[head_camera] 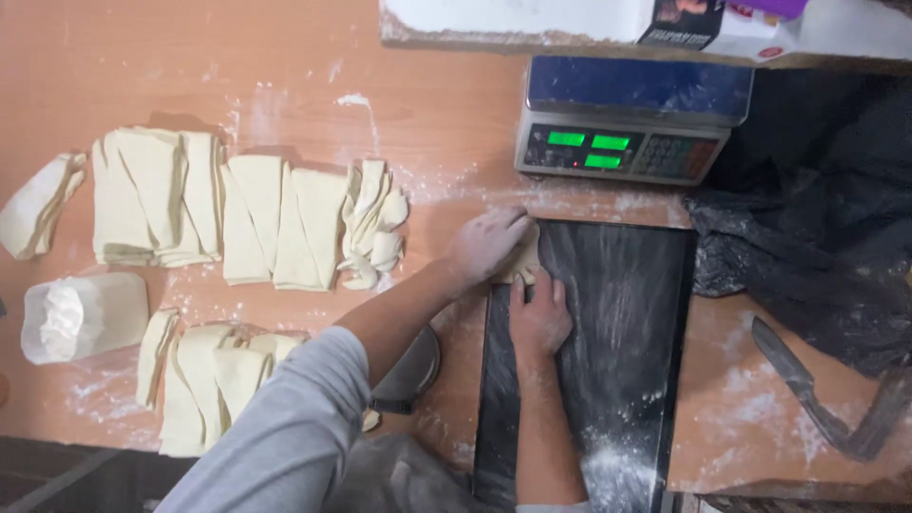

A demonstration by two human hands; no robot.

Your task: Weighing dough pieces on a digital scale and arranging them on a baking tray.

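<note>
My left hand (484, 245) and my right hand (539, 315) press together on a small piece of pale dough (524, 264) at the top left corner of a floured black baking tray (627, 313). The left hand covers the dough from the left, fingers curled over it. My right hand lies flat just below it, fingers pointing up against the dough. Most of the dough is hidden under the hands.
Stacks of folded dough strips (228, 214) and more strips (204, 380) lie on the floured wooden table at left, by a plastic cup of flour (76, 316). A digital scale (627, 119) stands behind the tray. A knife (807, 385) and black plastic bag (817, 247) are at right.
</note>
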